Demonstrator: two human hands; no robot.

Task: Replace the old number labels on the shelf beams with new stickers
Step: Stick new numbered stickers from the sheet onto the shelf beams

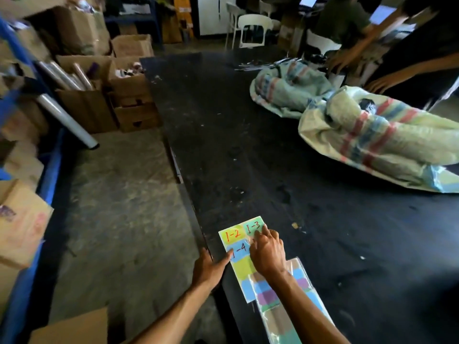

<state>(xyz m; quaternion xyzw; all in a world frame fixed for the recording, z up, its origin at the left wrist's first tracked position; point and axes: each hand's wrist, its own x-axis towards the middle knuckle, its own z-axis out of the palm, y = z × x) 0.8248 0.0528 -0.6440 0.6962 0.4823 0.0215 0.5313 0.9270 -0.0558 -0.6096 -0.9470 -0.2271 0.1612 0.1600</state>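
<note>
Head view looks down on a sticker sheet [242, 259] lying flat at the near left edge of a long black table [285, 157]. On it the left hand [207, 268] rests at the table's edge with its fingers straight and close together, the fingertips [229, 254] pressing the blue sticker on the sheet's left side. Beside it the right hand [267, 252] lies over the middle of the sheet with fingers curled downward, its fingertips [258, 234] bunched on the lower edge of the green sticker; whether they pinch a corner or only press it cannot be told. Handwritten red figures read "1-2" on the yellow-orange sticker, "1-3" on the green one, and dark figures "-4" show on the blue one, the first stroke hidden by the left fingertip. Below these the sheet carries blank yellow and blue patches. Partly over its near end lies a clear plastic packet [285, 309] of more coloured sheets, under the right forearm. Farther along the table lie two striped woven sacks [372, 137], and another person's hands [347, 58] reach onto the table at its far right. Left of the table runs a worn concrete floor [119, 207], lined with cardboard boxes [87, 105] holding rolls, and a blue shelf frame [49, 175] stands at the left edge. White chairs [253, 28] stand in the dim background.
</note>
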